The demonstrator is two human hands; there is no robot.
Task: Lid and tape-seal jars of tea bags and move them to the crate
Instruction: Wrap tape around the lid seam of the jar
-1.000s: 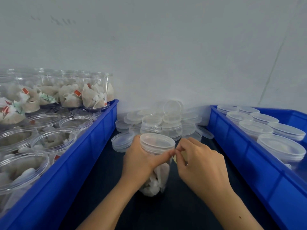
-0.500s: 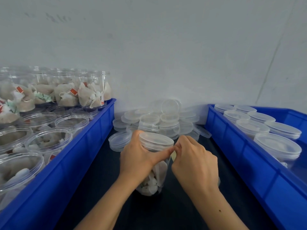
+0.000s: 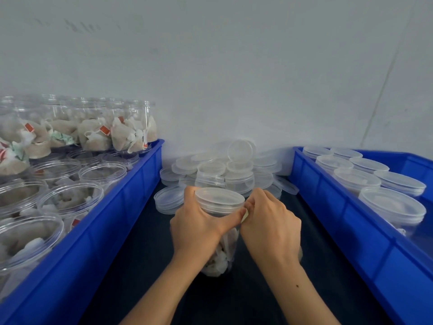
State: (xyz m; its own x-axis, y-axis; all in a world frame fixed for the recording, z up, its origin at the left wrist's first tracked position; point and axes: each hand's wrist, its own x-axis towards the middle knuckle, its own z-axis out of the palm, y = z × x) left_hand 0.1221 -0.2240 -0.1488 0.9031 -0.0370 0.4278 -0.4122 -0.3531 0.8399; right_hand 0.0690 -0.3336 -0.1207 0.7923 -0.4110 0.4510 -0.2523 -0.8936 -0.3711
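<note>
Jar in hand: I see one lidded jar of tea bags (image 3: 220,242) upright mid-worktop, between two blue crates.
Left hand (image 3: 196,227): wrapped around its neck.
Right hand (image 3: 269,227): fingertips pinching at the lid (image 3: 219,198) rim.
Right crate (image 3: 351,221): seven lidded jars.
Left crate (image 3: 98,231): unlidded jars, uncountable.

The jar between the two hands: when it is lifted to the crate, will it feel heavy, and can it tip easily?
The jar is probably light: clear thin plastic holding only tea bags. It looks tall for its narrow base, so a sideways push may tip it. Its smooth wall could be slippery; the left hand wraps it below the lid.
</note>
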